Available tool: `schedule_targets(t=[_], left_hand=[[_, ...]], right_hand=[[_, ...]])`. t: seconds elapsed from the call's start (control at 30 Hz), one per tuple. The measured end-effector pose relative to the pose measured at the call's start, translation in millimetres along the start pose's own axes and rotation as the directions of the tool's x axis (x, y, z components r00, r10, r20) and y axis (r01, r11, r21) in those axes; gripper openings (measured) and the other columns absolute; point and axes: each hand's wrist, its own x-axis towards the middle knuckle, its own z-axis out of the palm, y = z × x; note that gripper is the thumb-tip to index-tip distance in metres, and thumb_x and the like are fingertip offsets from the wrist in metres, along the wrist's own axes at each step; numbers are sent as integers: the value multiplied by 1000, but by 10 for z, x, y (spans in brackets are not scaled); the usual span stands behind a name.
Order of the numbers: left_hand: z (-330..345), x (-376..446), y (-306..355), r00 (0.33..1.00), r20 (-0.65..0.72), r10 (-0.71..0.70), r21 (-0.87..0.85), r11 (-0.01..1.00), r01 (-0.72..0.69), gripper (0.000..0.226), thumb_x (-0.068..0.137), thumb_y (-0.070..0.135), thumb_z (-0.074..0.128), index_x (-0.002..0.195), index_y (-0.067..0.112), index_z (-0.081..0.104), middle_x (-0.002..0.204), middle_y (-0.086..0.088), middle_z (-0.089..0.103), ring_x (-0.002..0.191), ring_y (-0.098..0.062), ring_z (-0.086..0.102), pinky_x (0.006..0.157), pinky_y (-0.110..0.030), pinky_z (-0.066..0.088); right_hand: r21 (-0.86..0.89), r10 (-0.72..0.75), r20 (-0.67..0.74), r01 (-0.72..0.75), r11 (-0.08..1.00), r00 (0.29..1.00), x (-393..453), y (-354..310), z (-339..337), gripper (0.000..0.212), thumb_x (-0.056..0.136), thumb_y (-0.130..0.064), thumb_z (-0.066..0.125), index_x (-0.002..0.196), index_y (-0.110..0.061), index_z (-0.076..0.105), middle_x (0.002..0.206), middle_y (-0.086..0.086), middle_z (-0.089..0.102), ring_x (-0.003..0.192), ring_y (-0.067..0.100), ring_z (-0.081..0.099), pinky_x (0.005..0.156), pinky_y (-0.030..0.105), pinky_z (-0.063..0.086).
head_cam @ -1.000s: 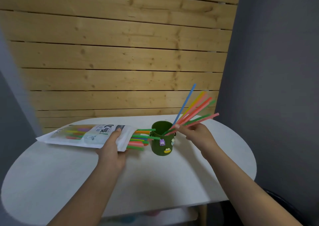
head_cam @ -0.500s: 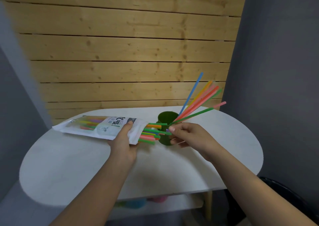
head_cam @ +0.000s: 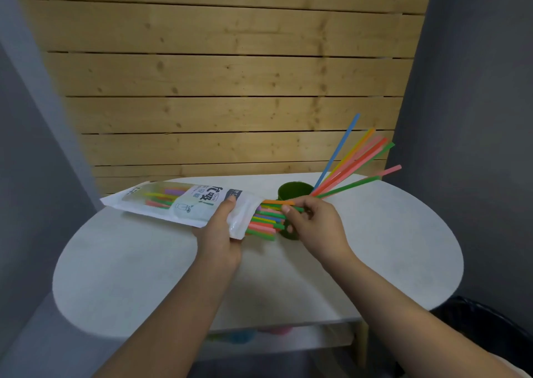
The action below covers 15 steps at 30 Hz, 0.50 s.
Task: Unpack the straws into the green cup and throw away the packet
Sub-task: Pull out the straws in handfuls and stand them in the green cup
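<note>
You held the packet [head_cam: 184,204] in your left hand [head_cam: 219,233]; your right hand [head_cam: 313,221] pinched protruding straws [head_cam: 268,219], mid-unpacking — next, draw them into the cup [head_cam: 294,193].

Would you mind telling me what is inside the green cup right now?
Several coloured straws stand in the green cup, leaning right and fanning out above its rim. The cup's wall and the right hand hide their lower ends and the cup's bottom.

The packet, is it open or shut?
Open. Straws poke out of the packet's right end, by the left hand.
</note>
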Motion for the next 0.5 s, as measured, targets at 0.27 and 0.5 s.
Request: schedule_targets(t=[0.27,0.5], left_hand=[[-74,53,211,995,-69,76,-65,995,-80,56,90,2,61,142,12,43,140,-12,57,126,-27,58,105,-49,46],[-30,-43,201,997,-62,38,-78,996,-43,56,90,3,61,142,15,43,138,-12,59,115,-26,62,87,-43,54]], right_hand=[[383,82,33,-89,920,996,2,-38,-96,17,85,-19,66,99,-10,67,56,-1,62,46,9,51,50,20,46],[574,132,177,-212,791,975,-87,-2,172,49,66,-45,73,102,-12,62,74,-5,58,69,10,52,63,25,43]])
